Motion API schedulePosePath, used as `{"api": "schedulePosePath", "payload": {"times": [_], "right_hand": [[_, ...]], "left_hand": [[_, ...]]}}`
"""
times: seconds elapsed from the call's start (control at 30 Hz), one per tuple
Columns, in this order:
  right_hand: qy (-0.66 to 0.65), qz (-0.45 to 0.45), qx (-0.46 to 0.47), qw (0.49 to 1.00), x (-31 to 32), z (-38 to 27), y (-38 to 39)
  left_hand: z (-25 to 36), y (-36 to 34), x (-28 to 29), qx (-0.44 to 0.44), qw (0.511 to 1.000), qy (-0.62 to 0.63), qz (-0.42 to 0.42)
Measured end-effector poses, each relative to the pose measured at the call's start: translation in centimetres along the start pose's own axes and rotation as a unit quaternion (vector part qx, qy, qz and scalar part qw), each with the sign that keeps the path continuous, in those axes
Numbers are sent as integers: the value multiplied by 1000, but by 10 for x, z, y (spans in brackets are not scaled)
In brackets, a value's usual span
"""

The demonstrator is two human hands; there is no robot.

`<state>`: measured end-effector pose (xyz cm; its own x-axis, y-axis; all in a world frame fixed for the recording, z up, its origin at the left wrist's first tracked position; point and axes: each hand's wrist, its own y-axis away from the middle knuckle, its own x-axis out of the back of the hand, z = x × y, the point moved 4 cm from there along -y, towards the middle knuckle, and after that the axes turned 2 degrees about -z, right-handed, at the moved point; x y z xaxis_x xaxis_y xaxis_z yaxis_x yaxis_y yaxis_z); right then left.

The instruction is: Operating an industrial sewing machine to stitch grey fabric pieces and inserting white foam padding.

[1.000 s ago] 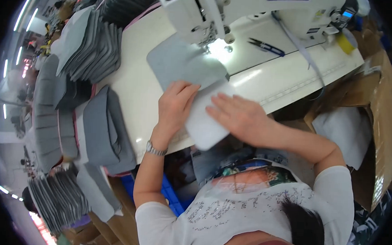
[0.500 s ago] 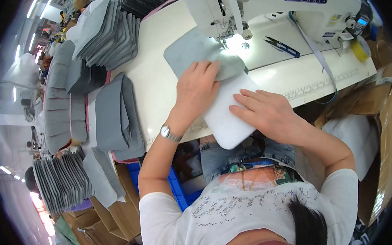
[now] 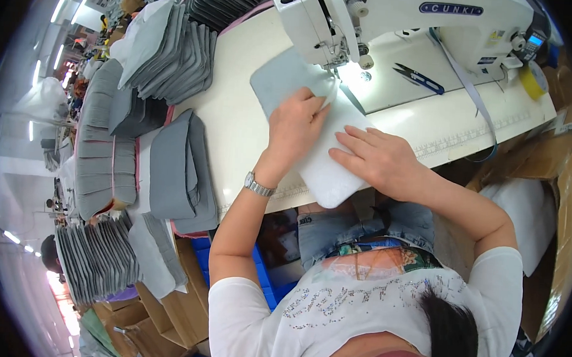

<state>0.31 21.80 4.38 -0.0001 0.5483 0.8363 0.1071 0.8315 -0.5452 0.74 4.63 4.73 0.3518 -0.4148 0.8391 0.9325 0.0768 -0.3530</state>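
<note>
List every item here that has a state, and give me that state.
Left hand: fingers pinching the grey panel's edge
Right hand: spread flat on the white pad
Grey panel: near edge lifted
White pad: lying flat, end overhanging the table
Sewing machine: light on
Display: lit
Snips: blades apart
Carton: open

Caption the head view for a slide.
At a white sewing machine, the left hand is on grey fabric while the right hand rests on a white pad.
</note>
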Motion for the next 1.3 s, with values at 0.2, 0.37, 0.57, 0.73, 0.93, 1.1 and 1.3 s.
{"api": "schedulePosePath", "payload": {"times": [0.2, 0.37, 0.57, 0.73, 0.93, 1.1, 1.3], "right_hand": [[44, -61, -28, 997, -32, -5, -28], [6, -49, -57, 997, -20, -8, -13], [-43, -54, -14, 998, -31, -19, -27], [21, 6, -34, 999, -39, -26, -17], [16, 11, -40, 999, -51, -10, -45], [-49, -102, -87, 990, -98, 46, -65], [81, 1, -28, 996, -83, 7, -63]], "left_hand": [[-8, 9, 2, -40, 998, -12, -51], [-62, 54, 38, 207, 976, -35, 58], [-79, 82, 27, 287, 907, 306, -26], [-82, 86, 17, 288, 848, 442, -37], [-95, 85, 13, 276, 819, 502, 41], [-80, 74, 20, 281, 825, 486, 67], [-80, 83, 17, 325, 839, 434, 30]]}}
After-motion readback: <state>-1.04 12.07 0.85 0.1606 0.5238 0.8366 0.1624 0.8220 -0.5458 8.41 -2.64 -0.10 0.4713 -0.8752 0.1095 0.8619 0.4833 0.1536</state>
